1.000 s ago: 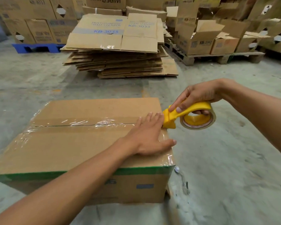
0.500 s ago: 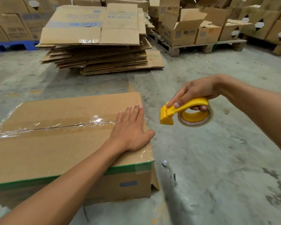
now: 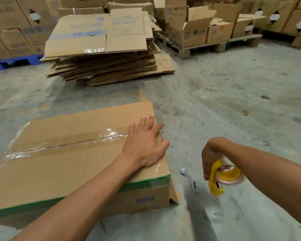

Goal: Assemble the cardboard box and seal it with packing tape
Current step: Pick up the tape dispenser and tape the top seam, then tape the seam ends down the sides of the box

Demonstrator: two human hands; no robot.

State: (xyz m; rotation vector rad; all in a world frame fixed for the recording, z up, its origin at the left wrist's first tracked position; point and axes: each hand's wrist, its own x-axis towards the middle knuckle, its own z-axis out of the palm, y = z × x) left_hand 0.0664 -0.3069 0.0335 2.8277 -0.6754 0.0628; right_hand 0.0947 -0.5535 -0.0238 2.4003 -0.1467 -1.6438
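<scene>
Cardboard box [image 3: 63,164] under our flat, open left hand [image 3: 144,146]; right hand [image 3: 211,159] beside it grips yellow tape dispenser [image 3: 222,176]. Flattened cartons [image 3: 104,49] stacked beyond the box.

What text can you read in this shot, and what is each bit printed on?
"KB-3033": top sheet of the flat cardboard stack, in blue, and again on the sheet beside it.
"KB 2041", roughly; last digits unsure: side of the open box on the wooden pallet.
Smaller blue lines above "KB-3033": too blurred.
Print on the stacked boxes at far left: too blurred.
Blue label on the taped box: unreadable.
</scene>
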